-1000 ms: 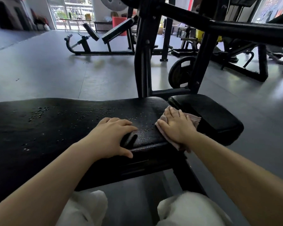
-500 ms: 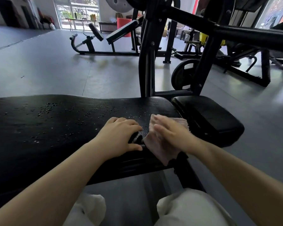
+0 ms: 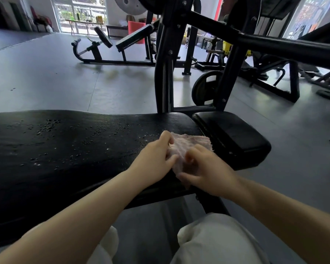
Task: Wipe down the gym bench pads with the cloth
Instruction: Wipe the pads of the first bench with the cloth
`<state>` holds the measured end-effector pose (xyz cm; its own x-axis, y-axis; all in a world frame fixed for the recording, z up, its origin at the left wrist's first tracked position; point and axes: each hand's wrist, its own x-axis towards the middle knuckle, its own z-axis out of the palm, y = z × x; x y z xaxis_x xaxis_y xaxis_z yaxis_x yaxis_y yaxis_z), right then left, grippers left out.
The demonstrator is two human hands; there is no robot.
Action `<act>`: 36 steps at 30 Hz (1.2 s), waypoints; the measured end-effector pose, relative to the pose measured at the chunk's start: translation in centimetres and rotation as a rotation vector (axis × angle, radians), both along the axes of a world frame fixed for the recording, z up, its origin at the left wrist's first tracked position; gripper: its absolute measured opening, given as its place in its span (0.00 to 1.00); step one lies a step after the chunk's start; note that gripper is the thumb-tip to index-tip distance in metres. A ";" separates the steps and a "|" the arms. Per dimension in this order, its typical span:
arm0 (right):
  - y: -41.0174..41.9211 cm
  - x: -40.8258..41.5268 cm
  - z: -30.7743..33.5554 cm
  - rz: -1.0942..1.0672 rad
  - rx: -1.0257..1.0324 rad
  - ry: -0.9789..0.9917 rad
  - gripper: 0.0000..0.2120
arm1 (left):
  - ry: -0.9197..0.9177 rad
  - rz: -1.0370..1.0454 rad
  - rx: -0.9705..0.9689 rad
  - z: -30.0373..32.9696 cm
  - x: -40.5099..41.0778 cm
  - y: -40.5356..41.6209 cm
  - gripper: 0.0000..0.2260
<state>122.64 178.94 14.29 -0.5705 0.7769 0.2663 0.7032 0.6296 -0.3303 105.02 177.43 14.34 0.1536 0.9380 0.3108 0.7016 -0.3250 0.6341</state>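
Since the earlier frames our left hand (image 3: 156, 159) has left its flat rest on the long bench pad (image 3: 69, 149) and come across to the cloth (image 3: 187, 147), and our right hand (image 3: 206, 168), which lay spread flat on the cloth, now has its fingers curled into it. In the head view, both hands meet over the right end of the long pad: the left pinches the cloth's left edge between thumb and fingers, and the right grips its near side, so the pale pink cloth is bunched up between them and slightly beyond our knuckles. To the left of our left hand the pad is speckled with droplets (image 3: 50, 126). Just right of the right hand sits the smaller seat pad (image 3: 234, 136), close to the long pad. Beyond both hands rise the black frame uprights (image 3: 166, 73), with a weight plate (image 3: 204, 90) behind the seat pad. Below our forearms, our knees in light trousers (image 3: 213, 241) show.
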 end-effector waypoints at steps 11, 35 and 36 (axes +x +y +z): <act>0.0 0.0 1.1 -0.071 -0.057 0.118 0.02 | -0.327 -0.003 -0.044 -0.2 2.0 -0.3 0.20; 0.6 2.1 4.7 -0.197 0.282 0.181 0.06 | 0.171 -0.030 0.331 3.8 2.9 -0.2 0.08; 0.6 1.9 5.5 -0.168 0.294 0.197 0.07 | 0.221 0.000 0.394 4.5 2.7 -0.3 0.05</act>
<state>124.59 179.55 19.74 -0.3575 0.7296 0.5830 0.7458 0.5988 -0.2920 107.70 177.12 18.83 0.2562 0.7544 0.6043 0.8062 -0.5117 0.2970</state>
